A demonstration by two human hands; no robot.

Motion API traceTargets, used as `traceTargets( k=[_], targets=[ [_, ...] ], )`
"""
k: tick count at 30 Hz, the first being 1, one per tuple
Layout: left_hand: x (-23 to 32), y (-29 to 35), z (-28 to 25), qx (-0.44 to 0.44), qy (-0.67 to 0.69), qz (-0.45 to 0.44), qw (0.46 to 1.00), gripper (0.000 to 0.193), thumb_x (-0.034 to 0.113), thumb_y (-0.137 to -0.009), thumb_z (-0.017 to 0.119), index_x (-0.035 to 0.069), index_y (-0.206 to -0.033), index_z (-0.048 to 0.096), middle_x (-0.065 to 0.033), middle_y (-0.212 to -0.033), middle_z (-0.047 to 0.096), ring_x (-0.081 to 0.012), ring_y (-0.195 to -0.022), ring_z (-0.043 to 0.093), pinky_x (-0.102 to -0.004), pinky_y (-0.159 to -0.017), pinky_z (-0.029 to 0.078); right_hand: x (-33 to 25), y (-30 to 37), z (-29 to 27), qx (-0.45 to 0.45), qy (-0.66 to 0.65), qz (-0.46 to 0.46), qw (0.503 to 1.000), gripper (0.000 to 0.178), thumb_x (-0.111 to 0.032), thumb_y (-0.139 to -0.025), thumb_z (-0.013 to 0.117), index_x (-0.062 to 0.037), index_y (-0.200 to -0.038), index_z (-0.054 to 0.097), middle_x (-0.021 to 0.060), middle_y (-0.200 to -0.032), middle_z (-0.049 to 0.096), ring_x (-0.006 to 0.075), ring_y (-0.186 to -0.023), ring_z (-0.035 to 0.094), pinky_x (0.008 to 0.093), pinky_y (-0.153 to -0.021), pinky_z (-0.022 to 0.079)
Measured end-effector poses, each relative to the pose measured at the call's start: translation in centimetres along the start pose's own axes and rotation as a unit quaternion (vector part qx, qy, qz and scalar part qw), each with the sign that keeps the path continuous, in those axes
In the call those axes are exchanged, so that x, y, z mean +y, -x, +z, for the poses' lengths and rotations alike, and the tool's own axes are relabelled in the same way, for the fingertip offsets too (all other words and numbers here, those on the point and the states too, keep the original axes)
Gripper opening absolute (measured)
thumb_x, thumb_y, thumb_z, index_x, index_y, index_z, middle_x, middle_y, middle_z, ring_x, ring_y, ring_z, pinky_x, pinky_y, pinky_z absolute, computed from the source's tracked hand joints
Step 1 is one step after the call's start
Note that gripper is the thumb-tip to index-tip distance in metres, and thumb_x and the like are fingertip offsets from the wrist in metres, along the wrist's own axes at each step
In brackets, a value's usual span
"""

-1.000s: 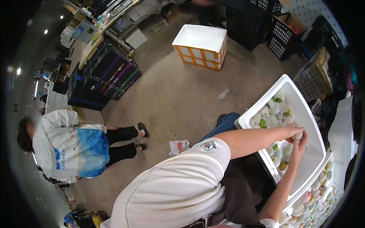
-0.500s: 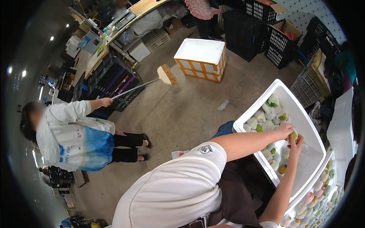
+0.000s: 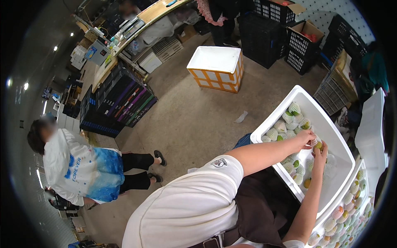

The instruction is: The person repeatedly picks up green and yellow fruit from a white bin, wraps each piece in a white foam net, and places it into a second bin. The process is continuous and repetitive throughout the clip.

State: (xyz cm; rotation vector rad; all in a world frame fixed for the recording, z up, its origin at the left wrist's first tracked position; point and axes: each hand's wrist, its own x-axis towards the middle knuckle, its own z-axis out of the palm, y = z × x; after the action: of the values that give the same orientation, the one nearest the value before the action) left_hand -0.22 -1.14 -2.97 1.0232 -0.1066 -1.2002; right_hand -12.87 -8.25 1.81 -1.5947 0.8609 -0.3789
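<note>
Both of my hands are over the white foam box [image 3: 270,123] at the right, meeting at one yellow-green fruit [image 3: 318,145] in a white foam net. My left hand [image 3: 305,138] pinches the net at the fruit's upper side. Around its lower side, the fingers of my right hand [image 3: 319,153] are closed. Several green and yellow netted fruits [image 3: 288,125] lie in the left part of the box, below and beside my hands. Part of the box's contents is hidden by my left forearm.
Another white box with netted fruits [image 3: 340,215] stands at the lower right, by an upright white lid [image 3: 370,132]. A taped foam box [image 3: 215,74] sits on the floor ahead. Black crates [image 3: 304,45] are stacked behind. At the left stands a co-worker [image 3: 91,165].
The co-worker's outstretched arm has come down, and the broom is out of sight. My hands stay at the netted fruit with a small shift of the fingers. The view has tilted slightly.
</note>
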Motion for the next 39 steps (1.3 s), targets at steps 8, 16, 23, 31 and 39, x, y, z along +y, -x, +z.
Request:
traceTargets(
  k=[8, 16, 23, 31, 39],
  targets=[
    [1.9, 1.6, 1.0, -0.146, 0.246, -0.131, 0.949, 0.021, 0.025, -0.094, 0.057, 0.011, -0.11, 0.056, -0.0051, -0.105, 0.063, -0.0203, -0.093, 0.061, -0.0405, -0.082, 0.05, 0.3, -0.4, -1.6, -0.066, -0.401, 0.08, 0.91, 0.045, -0.031, -0.098, 0.049, 0.0003, -0.13, 0.049, 0.0108, -0.125, 0.055, 0.0215, -0.111, 0.056, 0.0368, -0.097, 0.046],
    [2.2, 2.3, 1.2, -0.222, 0.236, -0.098, 0.941, 0.023, 0.022, -0.093, 0.062, 0.006, -0.109, 0.057, -0.01, -0.109, 0.064, -0.0212, -0.105, 0.062, -0.0415, -0.097, 0.049, -0.8, -0.9, -2.7, -0.018, -0.49, 0.131, 0.862, 0.044, -0.047, -0.095, 0.05, -0.0057, -0.107, 0.059, 0.0062, -0.103, 0.064, 0.0217, -0.096, 0.063, 0.0365, -0.084, 0.052],
    [3.7, 3.4, 1.5, -0.227, 0.204, -0.056, 0.951, 0.016, 0.022, -0.095, 0.059, 0.011, -0.106, 0.058, -0.0043, -0.099, 0.067, -0.0185, -0.095, 0.066, -0.0374, -0.088, 0.054, -0.2, -0.9, -2.2, -0.047, -0.358, 0.119, 0.925, 0.042, -0.051, -0.095, 0.049, -0.0106, -0.1, 0.059, 0.0024, -0.09, 0.065, 0.013, -0.077, 0.06, 0.0287, -0.065, 0.048],
    [2.6, 2.6, 1.1, -0.043, 0.012, 0.021, 0.999, 0.028, 0.009, -0.092, 0.054, 0.011, -0.12, 0.052, -0.006, -0.103, 0.065, -0.0177, -0.095, 0.067, -0.0343, -0.08, 0.057, 0.6, -1.7, -3.0, 0.015, -0.397, 0.078, 0.914, 0.039, -0.045, -0.098, 0.047, -0.0073, -0.099, 0.057, 0.0071, -0.081, 0.062, 0.0128, -0.061, 0.053, 0.0252, -0.052, 0.043],
    [1.2, 1.7, 0.8, -0.04, -0.184, 0.013, 0.982, 0.016, 0.024, -0.084, 0.062, 0.01, -0.092, 0.062, -0.006, -0.084, 0.064, -0.0207, -0.08, 0.064, -0.0396, -0.065, 0.05, 2.8, -2.5, -4.1, -0.079, -0.46, 0.119, 0.876, 0.044, -0.048, -0.097, 0.048, -0.0054, -0.099, 0.059, 0.0022, -0.077, 0.06, 0.0111, -0.056, 0.049, 0.0236, -0.05, 0.04]
  ],
)
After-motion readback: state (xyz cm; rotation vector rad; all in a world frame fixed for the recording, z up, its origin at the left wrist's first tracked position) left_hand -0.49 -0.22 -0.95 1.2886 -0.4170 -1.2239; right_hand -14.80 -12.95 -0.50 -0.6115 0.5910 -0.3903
